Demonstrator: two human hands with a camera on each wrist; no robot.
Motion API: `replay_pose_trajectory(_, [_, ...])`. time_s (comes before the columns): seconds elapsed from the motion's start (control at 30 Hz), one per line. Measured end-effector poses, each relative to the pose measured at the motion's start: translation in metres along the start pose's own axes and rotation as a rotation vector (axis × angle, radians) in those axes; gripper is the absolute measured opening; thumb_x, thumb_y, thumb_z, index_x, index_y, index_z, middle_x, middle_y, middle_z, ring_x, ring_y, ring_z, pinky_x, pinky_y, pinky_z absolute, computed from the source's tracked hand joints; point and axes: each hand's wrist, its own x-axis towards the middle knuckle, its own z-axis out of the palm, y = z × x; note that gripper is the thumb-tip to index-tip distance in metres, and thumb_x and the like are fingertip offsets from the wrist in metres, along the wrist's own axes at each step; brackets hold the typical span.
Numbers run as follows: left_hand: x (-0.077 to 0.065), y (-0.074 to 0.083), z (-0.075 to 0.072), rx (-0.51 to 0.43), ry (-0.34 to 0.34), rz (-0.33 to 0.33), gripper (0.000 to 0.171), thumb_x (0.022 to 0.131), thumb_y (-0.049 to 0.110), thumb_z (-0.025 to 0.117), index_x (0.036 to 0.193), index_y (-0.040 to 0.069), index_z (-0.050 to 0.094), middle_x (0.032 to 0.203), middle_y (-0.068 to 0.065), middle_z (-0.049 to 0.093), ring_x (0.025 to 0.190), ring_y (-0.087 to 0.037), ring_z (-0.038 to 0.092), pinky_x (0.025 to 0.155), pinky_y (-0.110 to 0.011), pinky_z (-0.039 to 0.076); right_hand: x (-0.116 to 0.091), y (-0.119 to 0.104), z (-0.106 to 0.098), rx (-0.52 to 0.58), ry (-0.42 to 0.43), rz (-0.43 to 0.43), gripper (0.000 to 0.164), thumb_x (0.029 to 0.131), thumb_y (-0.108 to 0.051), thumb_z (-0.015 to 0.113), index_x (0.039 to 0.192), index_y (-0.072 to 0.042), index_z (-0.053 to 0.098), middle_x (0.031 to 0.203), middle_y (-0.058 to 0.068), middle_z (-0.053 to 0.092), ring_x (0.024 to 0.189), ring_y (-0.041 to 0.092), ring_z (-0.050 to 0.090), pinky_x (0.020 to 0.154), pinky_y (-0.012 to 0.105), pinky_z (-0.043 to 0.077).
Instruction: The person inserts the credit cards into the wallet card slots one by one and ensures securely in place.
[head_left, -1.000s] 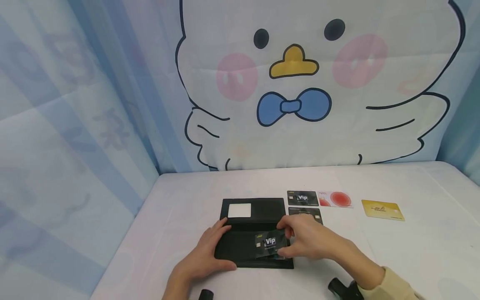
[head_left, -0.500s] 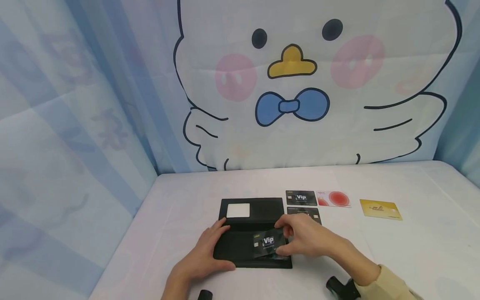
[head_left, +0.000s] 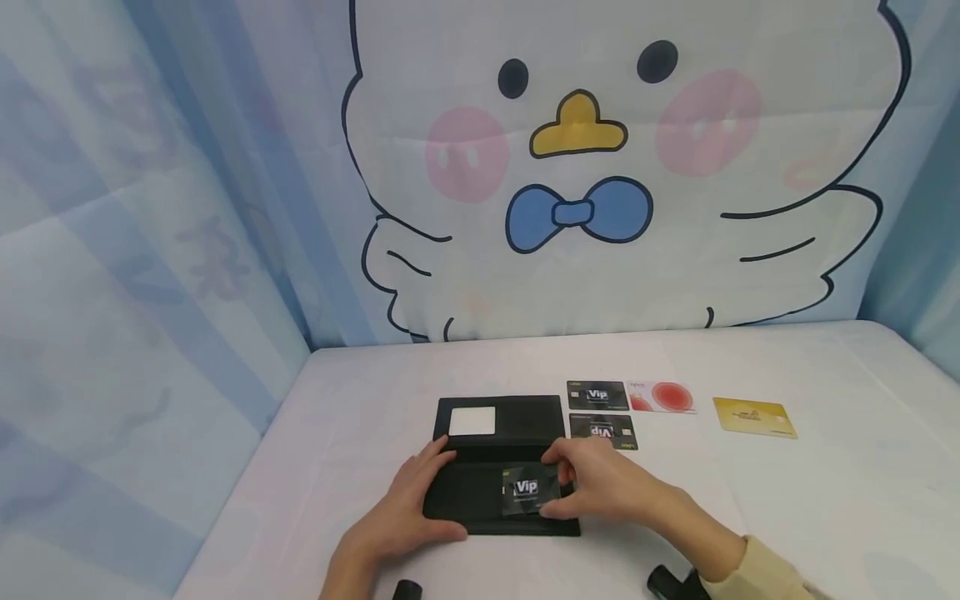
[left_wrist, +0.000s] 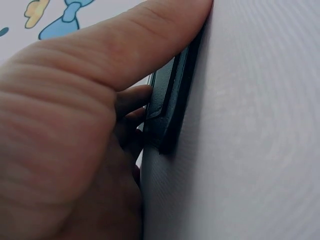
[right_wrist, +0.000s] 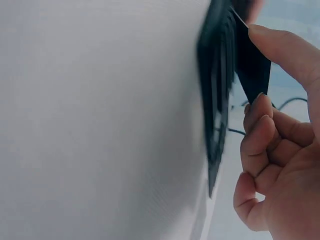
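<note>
An unfolded black card wallet (head_left: 465,492) lies on the white table, with a white rectangle (head_left: 472,421) on its far flap. My left hand (head_left: 401,510) rests against the wallet's left side, fingers extended along that side and thumb along the near edge. My right hand (head_left: 600,482) pinches a black "Vip" card (head_left: 525,490) by its right side, thumb at the near corner and index finger at the far one. In the head view this card overlaps the right part of the near flap. The right wrist view shows the dark card (right_wrist: 252,65) tilted beside the wallet's layered edge.
Beyond my right hand lie two black cards, one upper (head_left: 597,396) and one lower (head_left: 602,431), and a white card with a red circle (head_left: 662,397). Farther right is a gold card (head_left: 754,417). A cartoon-print curtain (head_left: 585,275) hangs behind the table.
The pinched card has straightened to line up more squarely with the wallet, and my right hand has shifted slightly with it. My left hand stays on the wallet.
</note>
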Motion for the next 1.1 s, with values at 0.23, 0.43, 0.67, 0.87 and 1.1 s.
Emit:
replay_pose_trajectory(0.23, [0.001,0.000,0.000,-0.006,0.004,0.001,0.095,0.074,0.035,0.090,0.152,0.008,0.042,0.166,-0.010,0.022,0.150,-0.041,0.013,0.116,-0.066,0.015,0.005,0.000,0.010,-0.060,0.011,-0.059,0.051,0.076,-0.030,0.089,0.112,-0.002,0.067,0.074,-0.011,0.053,0.069,0.005,0.051,0.063,0.026,0.045])
replay_pose_trajectory(0.43, [0.002,0.000,-0.001,-0.006,0.001,0.005,0.095,0.074,0.036,0.090,0.152,0.009,0.042,0.166,-0.009,0.022,0.150,-0.041,0.013,0.116,-0.066,0.015,-0.003,0.002,0.003,-0.087,0.015,-0.034,0.048,0.076,-0.028,0.088,0.112,-0.005,0.065,0.077,-0.015,0.055,0.073,0.005,0.053,0.069,0.027,0.048])
replay_pose_trajectory(0.67, [0.001,0.000,0.000,-0.003,-0.001,-0.005,0.095,0.074,0.036,0.090,0.152,0.009,0.042,0.166,-0.010,0.021,0.150,-0.041,0.014,0.115,-0.066,0.016,-0.005,0.005,0.000,-0.089,0.007,-0.065,0.044,0.077,-0.025,0.087,0.111,-0.004,0.067,0.076,-0.015,0.056,0.072,0.004,0.053,0.069,0.026,0.049])
replay_pose_trajectory(0.87, [0.000,-0.001,0.000,0.000,0.006,0.007,0.096,0.074,0.036,0.091,0.151,0.008,0.042,0.165,-0.010,0.022,0.150,-0.041,0.014,0.115,-0.066,0.016,-0.005,0.003,0.001,-0.107,0.010,-0.063,0.045,0.078,-0.027,0.088,0.112,-0.005,0.068,0.076,-0.017,0.056,0.076,0.005,0.053,0.077,0.033,0.048])
replay_pose_trajectory(1.1, [0.000,0.000,0.000,-0.003,0.014,0.005,0.096,0.073,0.035,0.091,0.151,0.008,0.043,0.165,-0.010,0.022,0.149,-0.042,0.015,0.115,-0.067,0.016,-0.003,0.002,0.002,-0.103,0.008,-0.082,0.044,0.079,-0.029,0.087,0.111,-0.005,0.068,0.075,-0.019,0.056,0.077,0.004,0.053,0.087,0.050,0.038])
